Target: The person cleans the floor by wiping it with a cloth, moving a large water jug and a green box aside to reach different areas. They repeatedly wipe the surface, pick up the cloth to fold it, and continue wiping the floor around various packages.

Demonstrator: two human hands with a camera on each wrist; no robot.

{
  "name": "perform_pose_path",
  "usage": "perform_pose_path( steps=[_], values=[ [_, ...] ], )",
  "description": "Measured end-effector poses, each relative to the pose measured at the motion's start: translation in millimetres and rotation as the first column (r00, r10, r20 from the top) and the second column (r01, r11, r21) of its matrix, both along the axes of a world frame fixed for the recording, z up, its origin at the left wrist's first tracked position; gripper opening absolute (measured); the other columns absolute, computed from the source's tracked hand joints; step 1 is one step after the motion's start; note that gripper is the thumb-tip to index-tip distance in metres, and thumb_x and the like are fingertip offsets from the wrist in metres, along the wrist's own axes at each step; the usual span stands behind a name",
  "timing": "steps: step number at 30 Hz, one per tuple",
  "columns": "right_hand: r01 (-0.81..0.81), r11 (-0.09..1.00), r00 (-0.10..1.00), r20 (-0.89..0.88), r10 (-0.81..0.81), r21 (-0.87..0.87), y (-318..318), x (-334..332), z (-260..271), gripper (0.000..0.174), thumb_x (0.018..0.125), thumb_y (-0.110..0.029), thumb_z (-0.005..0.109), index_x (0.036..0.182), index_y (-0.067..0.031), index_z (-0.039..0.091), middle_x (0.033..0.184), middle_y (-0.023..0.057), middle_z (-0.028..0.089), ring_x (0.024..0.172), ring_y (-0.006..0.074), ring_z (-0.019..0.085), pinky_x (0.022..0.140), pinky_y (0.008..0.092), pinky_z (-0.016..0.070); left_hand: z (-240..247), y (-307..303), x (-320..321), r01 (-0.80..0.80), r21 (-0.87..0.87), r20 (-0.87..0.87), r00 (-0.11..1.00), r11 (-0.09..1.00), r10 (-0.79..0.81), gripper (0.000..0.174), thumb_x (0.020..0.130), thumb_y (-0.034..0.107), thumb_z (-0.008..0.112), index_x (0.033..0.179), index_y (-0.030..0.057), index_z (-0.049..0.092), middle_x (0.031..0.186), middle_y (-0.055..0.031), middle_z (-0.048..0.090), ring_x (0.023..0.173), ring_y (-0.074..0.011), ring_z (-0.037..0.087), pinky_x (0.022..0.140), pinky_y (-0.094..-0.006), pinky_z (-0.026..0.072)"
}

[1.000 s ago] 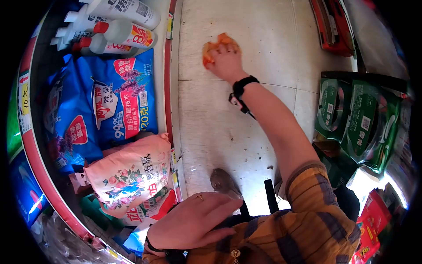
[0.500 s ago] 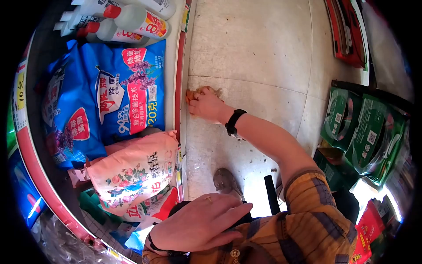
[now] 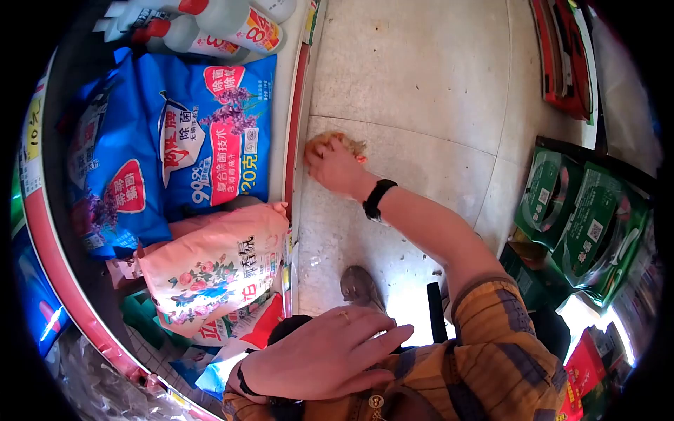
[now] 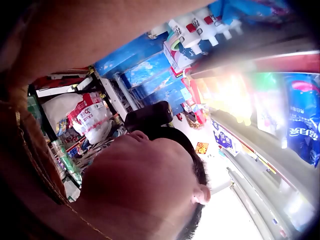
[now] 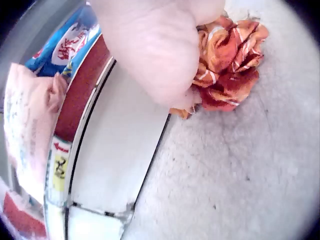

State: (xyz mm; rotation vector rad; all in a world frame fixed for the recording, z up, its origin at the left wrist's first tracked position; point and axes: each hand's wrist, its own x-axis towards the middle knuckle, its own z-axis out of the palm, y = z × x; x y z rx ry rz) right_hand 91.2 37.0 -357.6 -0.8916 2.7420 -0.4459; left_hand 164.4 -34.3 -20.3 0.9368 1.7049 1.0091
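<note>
In the head view my right hand grips a crumpled orange cloth against the pale floor, close beside the base of the left shelf. The right wrist view shows the cloth bunched in folds, orange and dark red with white lines. It sticks out past the heel of the hand, and the fingertips are hidden there. My left hand lies in front of my body, palm down, fingers extended and holding nothing; a ring is on one finger.
The left shelf's red edge borders the floor. On it lie a blue bag, a pink bag and bottles with red caps. Green packs stand at the right. My shoe is on the floor, with dark specks around.
My right hand has drawn the cloth back from farther out on the floor to beside the shelf base, then slightly forward again. The left hand stays in place. The head view has shifted a little.
</note>
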Motion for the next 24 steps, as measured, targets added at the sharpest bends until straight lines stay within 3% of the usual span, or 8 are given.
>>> perform_pose_path(
  steps=[1, 2, 5, 9, 18, 20, 22, 24],
  values=[
    [0.030, 0.993, 0.988, 0.152, -0.013, -0.110, -2.3, 0.9, -2.8, 0.027, 0.086, -0.021, 0.057, 0.110, -0.0170, 0.070, 0.120, 0.0038, 0.061, 0.112, 0.0244, 0.054, 0.093, 0.0479, 0.0377, 0.2, 0.3, 0.3, 0.002, 0.011, 0.009, 1.000, 1.000, -0.002, 0.057, 0.088, 0.028, 0.068, 0.133, -0.0008, 0.049, 0.117, -0.0158, 0.056, 0.106, -0.0314, 0.058, 0.090, -0.0391, 0.0481],
    [-0.025, 0.979, 1.000, -0.005, 0.024, -0.204, 8.5, -1.4, -8.8, 0.015, 0.082, -0.019, 0.060, 0.087, -0.0120, 0.071, 0.101, 0.0086, 0.067, 0.099, 0.0255, 0.063, 0.082, 0.0461, 0.0469, 1.4, 0.1, 0.1, 0.001, 0.009, -0.002, 1.000, 1.000, -0.001, 0.057, 0.088, 0.028, 0.068, 0.133, -0.0008, 0.049, 0.117, -0.0158, 0.056, 0.106, -0.0314, 0.058, 0.090, -0.0391, 0.0481],
    [0.019, 1.000, 0.957, -0.290, -0.012, 0.021, 33.9, -37.8, 38.4, 0.015, 0.082, -0.019, 0.059, 0.086, -0.0124, 0.072, 0.103, 0.0089, 0.066, 0.099, 0.0247, 0.062, 0.086, 0.0476, 0.0446, 4.4, -2.2, 4.5, 0.008, -0.019, 0.015, 1.000, 1.000, -0.007, 0.057, 0.089, 0.028, 0.068, 0.134, -0.0002, 0.048, 0.117, -0.0153, 0.056, 0.105, -0.0311, 0.058, 0.090, -0.0391, 0.0479],
    [0.185, 0.976, 0.936, -0.284, -0.209, -0.111, 33.8, -68.9, 17.3, 0.016, 0.081, -0.018, 0.059, 0.087, -0.0135, 0.073, 0.104, 0.0078, 0.065, 0.098, 0.0245, 0.060, 0.090, 0.0478, 0.0416, 5.3, -2.4, 6.7, -0.022, 0.009, -0.013, 1.000, 1.000, 0.022, 0.057, 0.089, 0.029, 0.068, 0.134, 0.0003, 0.048, 0.117, -0.0149, 0.056, 0.105, -0.0307, 0.058, 0.089, -0.0392, 0.0480],
    [-0.312, 0.950, 0.942, -0.125, 0.312, 0.021, -8.2, 46.6, 9.7, 0.017, 0.080, -0.023, 0.058, 0.091, -0.0194, 0.071, 0.106, 0.0035, 0.064, 0.108, 0.0242, 0.055, 0.089, 0.0490, 0.0406, 6.0, -2.2, 11.2, -0.014, -0.002, -0.044, 0.999, 1.000, 0.014, 0.056, 0.090, 0.031, 0.066, 0.134, 0.0020, 0.049, 0.117, -0.0143, 0.056, 0.105, -0.0307, 0.058, 0.089, -0.0389, 0.0484],
    [-0.053, 0.998, 0.996, 0.071, 0.056, -0.045, -12.2, 34.6, 2.4, 0.017, 0.079, -0.022, 0.060, 0.092, -0.0192, 0.070, 0.098, 0.0033, 0.065, 0.107, 0.0239, 0.056, 0.086, 0.0483, 0.0412, 7.1, -4.9, 13.8, -0.011, -0.010, -0.027, 1.000, 1.000, 0.010, 0.056, 0.089, 0.031, 0.067, 0.134, 0.0022, 0.048, 0.117, -0.0142, 0.056, 0.104, -0.0307, 0.058, 0.089, -0.0388, 0.0483],
    [-0.078, 0.997, 0.996, 0.049, 0.077, 0.015, 16.4, -11.2, 48.7, 0.018, 0.077, -0.019, 0.061, 0.093, -0.0183, 0.069, 0.103, 0.0030, 0.063, 0.107, 0.0240, 0.056, 0.085, 0.0483, 0.0415, 8.8, -7.4, 16.5, -0.009, -0.007, -0.047, 0.999, 1.000, 0.009, 0.057, 0.089, 0.031, 0.067, 0.135, 0.0022, 0.048, 0.117, -0.0142, 0.056, 0.104, -0.0305, 0.058, 0.089, -0.0387, 0.0483],
    [0.112, 0.992, 0.989, 0.088, -0.117, 0.062, 20.6, -47.2, 33.8, 0.019, 0.077, -0.019, 0.061, 0.095, -0.0177, 0.069, 0.111, 0.0037, 0.061, 0.109, 0.0249, 0.055, 0.085, 0.0488, 0.0416, 8.9, -8.7, 19.7, -0.039, 0.007, -0.058, 0.998, 0.999, 0.039, 0.057, 0.089, 0.030, 0.067, 0.135, 0.0022, 0.048, 0.116, -0.0142, 0.056, 0.104, -0.0304, 0.058, 0.089, -0.0388, 0.0482]
  ],
)
